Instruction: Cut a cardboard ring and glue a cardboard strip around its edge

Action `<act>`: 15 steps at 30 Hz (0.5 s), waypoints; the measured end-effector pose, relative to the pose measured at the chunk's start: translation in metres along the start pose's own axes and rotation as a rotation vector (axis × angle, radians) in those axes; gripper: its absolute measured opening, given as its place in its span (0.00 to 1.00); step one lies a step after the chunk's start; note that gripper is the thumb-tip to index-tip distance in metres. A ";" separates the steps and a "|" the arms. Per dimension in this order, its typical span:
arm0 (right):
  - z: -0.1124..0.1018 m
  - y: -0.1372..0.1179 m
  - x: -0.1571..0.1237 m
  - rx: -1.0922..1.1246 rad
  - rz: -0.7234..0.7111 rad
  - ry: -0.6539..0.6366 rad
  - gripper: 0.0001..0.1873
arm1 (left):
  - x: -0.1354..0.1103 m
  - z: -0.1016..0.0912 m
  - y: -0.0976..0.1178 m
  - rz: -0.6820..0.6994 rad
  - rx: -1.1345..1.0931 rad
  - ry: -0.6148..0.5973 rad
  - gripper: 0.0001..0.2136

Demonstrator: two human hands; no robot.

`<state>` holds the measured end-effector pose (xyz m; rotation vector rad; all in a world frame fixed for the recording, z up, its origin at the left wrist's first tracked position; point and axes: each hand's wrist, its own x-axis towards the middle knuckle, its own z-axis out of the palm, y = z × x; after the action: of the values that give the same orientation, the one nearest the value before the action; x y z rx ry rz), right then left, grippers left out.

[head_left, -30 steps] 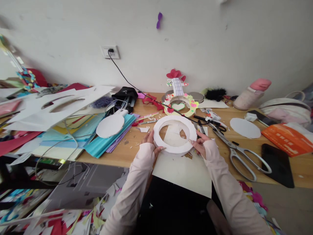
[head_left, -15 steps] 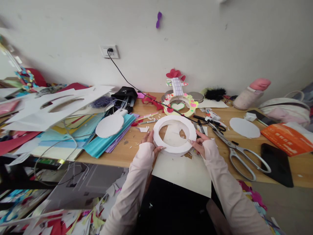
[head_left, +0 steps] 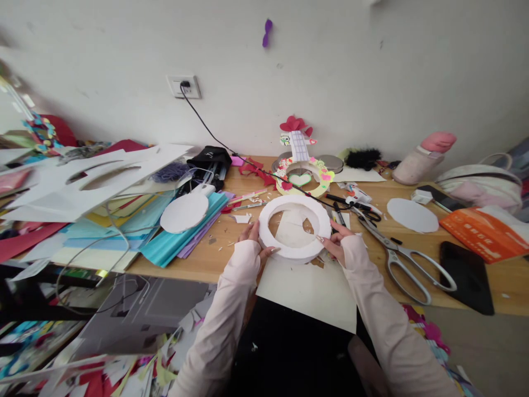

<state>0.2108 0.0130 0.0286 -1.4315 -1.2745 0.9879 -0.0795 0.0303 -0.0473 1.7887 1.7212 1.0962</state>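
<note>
A thick white paper ring (head_left: 295, 255) rests on the wooden table (head_left: 215, 259) straight ahead of me. My left hand (head_left: 253, 238) grips its left side, thumb pressed on the outer wall. My right hand (head_left: 335, 241) holds its right side, fingers curled against the rim. Both arms wear pale pink sleeves. Under the ring lies a cream sheet of paper (head_left: 308, 292) that hangs over the table's front edge.
Large steel scissors (head_left: 407, 263) lie to the right, beside a black phone (head_left: 466, 269), a white paper disc (head_left: 412, 215) and an orange packet (head_left: 485, 232). Behind the ring stands a decorated paper ring (head_left: 305, 177). Coloured paper stacks (head_left: 165, 237) and white cut card (head_left: 91, 182) fill the left.
</note>
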 end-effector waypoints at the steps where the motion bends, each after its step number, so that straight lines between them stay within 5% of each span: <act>1: 0.000 0.000 0.000 0.009 0.010 0.000 0.48 | 0.000 0.000 0.001 -0.003 -0.011 0.002 0.49; 15: 0.001 0.003 0.002 0.042 0.026 0.009 0.50 | -0.001 -0.005 0.006 0.007 0.008 0.009 0.46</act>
<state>0.2103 0.0154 0.0255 -1.4220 -1.2238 1.0190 -0.0796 0.0278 -0.0404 1.7984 1.7283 1.1035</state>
